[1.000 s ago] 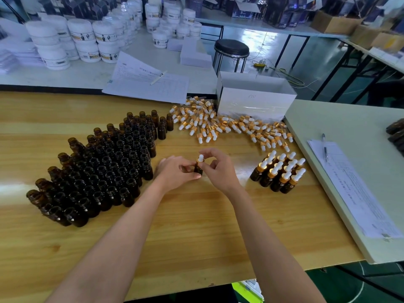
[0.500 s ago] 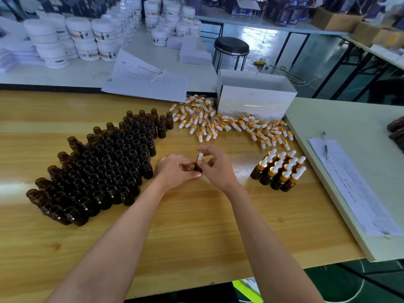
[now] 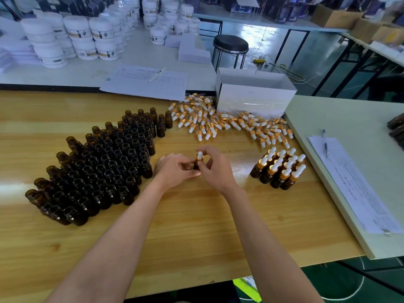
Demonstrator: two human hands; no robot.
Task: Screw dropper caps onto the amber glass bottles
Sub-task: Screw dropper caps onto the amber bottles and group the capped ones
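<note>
pinching the amber bottle (image 3: 196, 166) in left hand (image 3: 175, 169) and dropper cap (image 3: 199, 156) in right hand (image 3: 216, 169), likely risks cross-threading if twisted on tilted, or toppling the nearby uncapped bottles (image 3: 105, 169).

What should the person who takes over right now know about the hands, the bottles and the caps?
Left grip holds a small amber glass bottle upright.
Right grip pinches the gold-collared, white-bulbed dropper cap on its neck; whether it is tight, I cannot tell.
Done: a small group of capped bottles stands at the right.
Left to do: the large block of open amber bottles at the left.
Loose dropper caps lie behind, beside the white cardboard box.
</note>
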